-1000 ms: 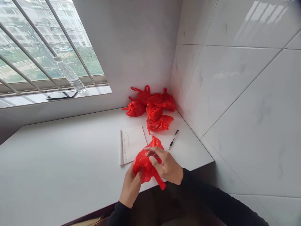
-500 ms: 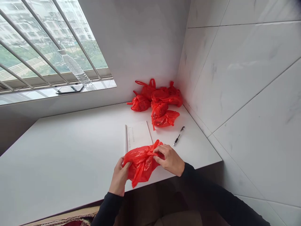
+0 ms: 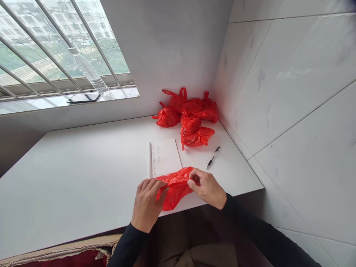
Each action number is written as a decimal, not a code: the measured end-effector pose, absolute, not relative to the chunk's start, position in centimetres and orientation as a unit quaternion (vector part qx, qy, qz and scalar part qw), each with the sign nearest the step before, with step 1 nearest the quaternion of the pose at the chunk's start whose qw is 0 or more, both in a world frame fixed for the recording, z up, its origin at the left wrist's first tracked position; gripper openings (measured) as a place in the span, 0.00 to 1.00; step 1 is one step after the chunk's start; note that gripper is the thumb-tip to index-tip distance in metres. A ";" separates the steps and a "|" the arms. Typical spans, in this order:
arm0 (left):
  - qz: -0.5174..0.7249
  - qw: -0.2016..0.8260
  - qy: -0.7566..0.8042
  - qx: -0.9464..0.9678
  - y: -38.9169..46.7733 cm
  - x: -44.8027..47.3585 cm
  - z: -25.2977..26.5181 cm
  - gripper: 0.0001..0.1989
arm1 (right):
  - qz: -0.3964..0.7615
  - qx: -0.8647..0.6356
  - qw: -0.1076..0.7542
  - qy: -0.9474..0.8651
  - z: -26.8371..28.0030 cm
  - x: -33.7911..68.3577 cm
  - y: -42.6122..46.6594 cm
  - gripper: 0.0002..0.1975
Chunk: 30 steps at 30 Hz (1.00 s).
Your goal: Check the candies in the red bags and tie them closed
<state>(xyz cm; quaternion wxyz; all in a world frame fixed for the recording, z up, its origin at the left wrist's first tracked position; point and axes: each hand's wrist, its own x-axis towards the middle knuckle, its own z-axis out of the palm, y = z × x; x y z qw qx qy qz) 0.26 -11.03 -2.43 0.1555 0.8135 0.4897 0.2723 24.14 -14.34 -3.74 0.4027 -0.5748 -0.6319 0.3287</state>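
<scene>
A red plastic bag (image 3: 175, 191) is stretched between my two hands above the table's front edge. My left hand (image 3: 147, 200) grips its left side from above, fingers curled over the plastic and thumb beneath. At the bag's upper right, my right hand (image 3: 207, 187) pinches the plastic between thumb and fingers. What the bag contains, if anything, is hidden. Just behind it lies an open notebook (image 3: 167, 155) with small writing on the page, its lower part covered by the bag. A black pen (image 3: 213, 158) rests to the right of the notebook.
Several red plastic bags (image 3: 191, 115) are heaped in the table's far corner, against the wall. A clear water bottle (image 3: 90, 72) and a dark flat device (image 3: 83, 98) are on the windowsill. Under the table's front left edge sits a cardboard box (image 3: 63, 252).
My left hand has shifted from the bag's lower side to over its top. The bag, knotted-looking and bunched before, is now drawn out flatter between my hands. The view has tilted slightly.
</scene>
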 end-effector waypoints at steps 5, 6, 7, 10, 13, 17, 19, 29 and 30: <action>0.278 0.203 0.487 0.802 -11.3 -1.2 -1.0 0.08 | 0.294 -0.551 0.426 -0.655 -3.0 24.0 -14.2 0.16; 0.278 0.214 0.482 0.803 -11.4 -1.1 -0.8 0.09 | 0.303 -0.527 0.425 -0.671 -2.8 23.6 -14.0 0.19; 0.279 0.222 0.479 0.802 -11.4 -1.0 -0.6 0.10 | 0.318 -0.505 0.420 -0.684 -2.7 23.3 -13.8 0.19; 0.292 0.231 0.496 0.784 -11.4 -0.9 -0.7 0.10 | 0.354 -0.489 0.419 -0.678 -2.3 22.6 -13.2 0.05; 0.313 0.235 0.537 0.747 -11.4 -1.5 -0.8 0.12 | 0.393 -0.518 0.458 -0.605 -2.2 23.0 -13.1 0.06; 0.330 0.249 0.569 0.711 -11.6 -1.6 -0.7 0.14 | 0.445 -0.517 0.513 -0.521 -1.8 23.3 -13.3 0.08; 0.336 0.253 0.563 0.712 -11.9 -0.9 -0.4 0.15 | 0.450 -0.513 0.530 -0.504 -1.4 23.1 -13.5 0.08; 0.402 0.208 0.595 0.664 -11.6 -1.2 0.4 0.12 | 0.428 -0.524 0.581 -0.453 -0.8 24.7 -13.1 0.11; 0.407 0.204 0.606 0.652 -11.6 -1.6 0.6 0.13 | 0.429 -0.524 0.581 -0.452 -0.7 25.0 -13.2 0.11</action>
